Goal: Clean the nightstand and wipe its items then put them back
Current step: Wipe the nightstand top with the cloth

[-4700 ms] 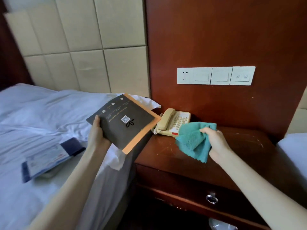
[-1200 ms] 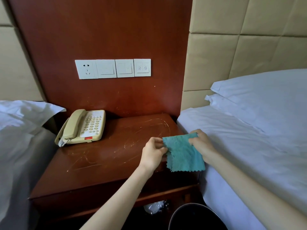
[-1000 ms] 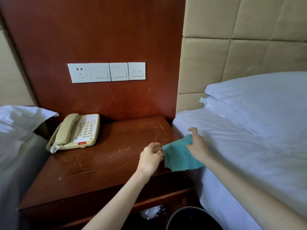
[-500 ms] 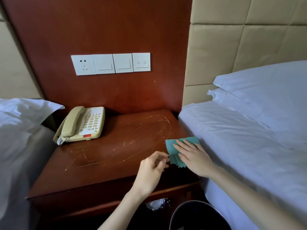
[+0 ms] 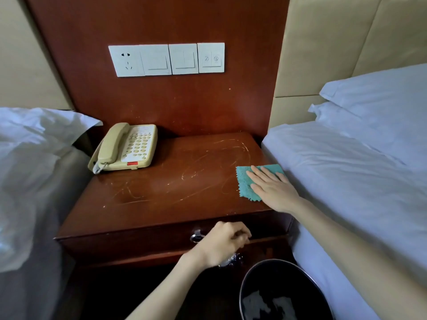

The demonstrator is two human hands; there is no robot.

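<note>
The reddish wooden nightstand [image 5: 166, 192] stands between two beds, its top scratched. A beige telephone [image 5: 126, 147] sits at its back left corner. A teal cloth [image 5: 243, 183] lies flat at the top's right edge. My right hand [image 5: 272, 188] presses down on the cloth with the fingers spread flat. My left hand [image 5: 225, 242] hangs loosely curled in front of the drawer, beside its metal ring pull [image 5: 195, 236], holding nothing.
A white bed [image 5: 358, 176] touches the nightstand's right side, another bed [image 5: 30, 158] lies at the left. A black waste bin [image 5: 282, 294] stands on the floor below the right front corner. Wall switches and a socket [image 5: 166, 59] sit above.
My right hand has laid the cloth flat and slid it slightly toward the back on the right edge. My left hand let go of the cloth and dropped down in front of the drawer.
</note>
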